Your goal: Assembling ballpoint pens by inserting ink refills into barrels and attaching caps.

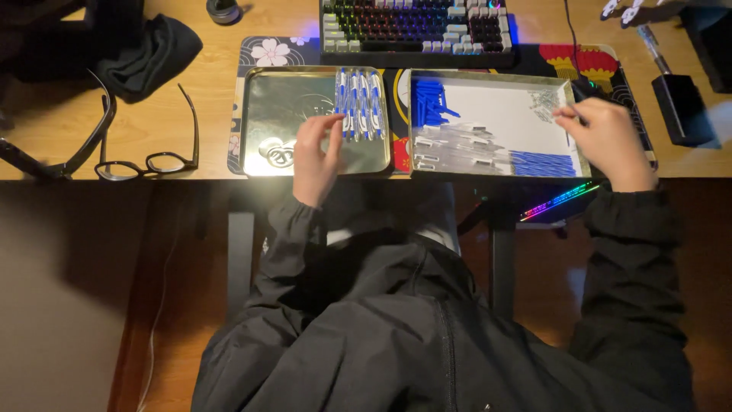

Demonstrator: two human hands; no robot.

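A row of blue-and-white pens (358, 103) is laid side by side in the right part of a shiny metal tray (286, 114) on a wooden desk (206, 91). Their long axes run away from the person toward a keyboard (415, 27). The left hand (314, 156) is rested on this tray, fingers (333, 126) loosely curled and touching the leftmost pens; nothing is clearly gripped. The right hand (606, 141) is placed at the far right corner of a second tray (492, 114) holding blue caps, clear barrels and small springs (545, 103). Its fingertips are drawn narrowly together beside the springs; whether one is pinched cannot be told. Black glasses (149, 156) lie to the left.
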